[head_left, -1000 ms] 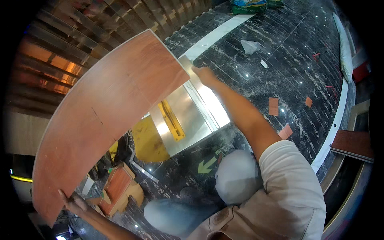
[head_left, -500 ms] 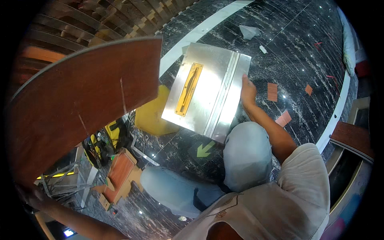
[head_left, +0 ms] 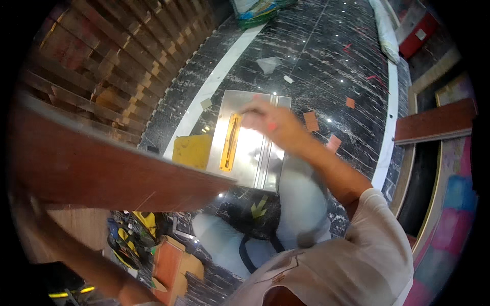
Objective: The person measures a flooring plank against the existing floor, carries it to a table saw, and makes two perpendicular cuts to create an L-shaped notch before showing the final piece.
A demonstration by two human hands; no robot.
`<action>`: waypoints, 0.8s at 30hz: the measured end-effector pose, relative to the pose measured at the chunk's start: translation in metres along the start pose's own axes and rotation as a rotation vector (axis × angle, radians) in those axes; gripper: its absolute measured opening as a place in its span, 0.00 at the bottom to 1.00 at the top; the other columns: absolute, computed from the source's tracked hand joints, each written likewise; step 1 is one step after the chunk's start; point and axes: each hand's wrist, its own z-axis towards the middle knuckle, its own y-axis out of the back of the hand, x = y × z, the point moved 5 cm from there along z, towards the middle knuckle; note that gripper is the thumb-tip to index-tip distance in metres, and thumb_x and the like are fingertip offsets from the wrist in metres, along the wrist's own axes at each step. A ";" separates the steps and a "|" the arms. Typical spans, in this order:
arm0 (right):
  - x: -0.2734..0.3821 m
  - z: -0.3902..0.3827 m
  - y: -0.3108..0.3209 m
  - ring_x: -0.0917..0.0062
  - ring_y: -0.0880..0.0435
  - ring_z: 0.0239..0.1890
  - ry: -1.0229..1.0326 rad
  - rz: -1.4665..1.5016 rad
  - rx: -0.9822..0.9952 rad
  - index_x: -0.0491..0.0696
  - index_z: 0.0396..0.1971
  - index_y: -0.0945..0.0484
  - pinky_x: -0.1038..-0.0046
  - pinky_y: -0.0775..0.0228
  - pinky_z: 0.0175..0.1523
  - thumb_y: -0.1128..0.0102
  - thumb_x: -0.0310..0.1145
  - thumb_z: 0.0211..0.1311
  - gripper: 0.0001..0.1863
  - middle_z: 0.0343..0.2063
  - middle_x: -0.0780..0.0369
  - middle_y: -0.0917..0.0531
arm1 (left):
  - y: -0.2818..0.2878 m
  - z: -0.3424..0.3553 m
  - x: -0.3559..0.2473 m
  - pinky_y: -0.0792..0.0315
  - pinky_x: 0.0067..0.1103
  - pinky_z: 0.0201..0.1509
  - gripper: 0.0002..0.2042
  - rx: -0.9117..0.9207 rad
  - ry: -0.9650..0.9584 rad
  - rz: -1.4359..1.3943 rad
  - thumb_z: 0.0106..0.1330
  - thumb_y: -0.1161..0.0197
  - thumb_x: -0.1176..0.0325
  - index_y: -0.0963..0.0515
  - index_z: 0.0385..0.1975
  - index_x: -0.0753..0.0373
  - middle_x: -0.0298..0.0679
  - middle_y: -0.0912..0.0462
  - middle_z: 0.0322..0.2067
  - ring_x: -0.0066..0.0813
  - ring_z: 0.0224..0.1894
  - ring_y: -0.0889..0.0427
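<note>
A long reddish-brown wood board (head_left: 117,171) slants across the left side, held up off the floor. My left hand (head_left: 30,217) grips it near its left end; that hand is dark and partly blurred. A silver metal saw table (head_left: 255,176) stands in front of my knees, with a yellow slotted insert (head_left: 230,145) set into its top. Over the top, beside the insert, is my right hand (head_left: 263,120), its fingers smeared by motion. Small orange-red spots show around that hand, too blurred to name. The board's right corner lies close to or over the table's near left corner.
A yellow piece (head_left: 191,151) sits left of the saw table. Near my left knee are a black-and-yellow tool bag (head_left: 125,237) and a torn cardboard piece (head_left: 176,265). Wood offcuts (head_left: 311,121) are scattered on the dark floor. Slatted wood (head_left: 107,66) stands far left; another board (head_left: 434,122) is at right.
My right hand has left the saw table's right edge and moved left over its top. The board has swung lower, its right end now nearer the table. The whole view has shifted.
</note>
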 end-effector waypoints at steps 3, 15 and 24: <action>0.067 -0.034 -0.061 0.63 0.14 0.41 0.011 0.074 0.082 0.49 0.58 0.29 0.66 0.24 0.47 0.42 0.50 0.70 0.26 0.36 0.50 0.17 | -0.079 0.012 0.047 0.28 0.35 0.62 0.22 0.039 -0.124 0.049 0.72 0.40 0.61 0.25 0.57 0.72 0.51 0.24 0.60 0.42 0.61 0.24; 0.061 -0.205 -0.172 0.50 0.20 0.21 -0.469 -0.216 -0.513 0.45 0.36 0.28 0.58 0.35 0.24 0.37 0.40 0.68 0.14 0.17 0.48 0.24 | -0.338 -0.114 0.149 0.22 0.30 0.52 0.11 0.450 0.771 -0.581 0.67 0.41 0.78 0.25 0.46 0.77 0.51 0.16 0.45 0.38 0.44 0.16; 0.039 -0.244 -0.226 0.55 0.20 0.21 -0.750 -0.165 -0.640 0.42 0.33 0.28 0.61 0.31 0.28 0.41 0.43 0.71 0.18 0.21 0.49 0.22 | -0.429 -0.267 0.291 0.23 0.33 0.42 0.11 0.688 1.209 -0.444 0.65 0.36 0.76 0.23 0.43 0.78 0.52 0.17 0.41 0.38 0.38 0.17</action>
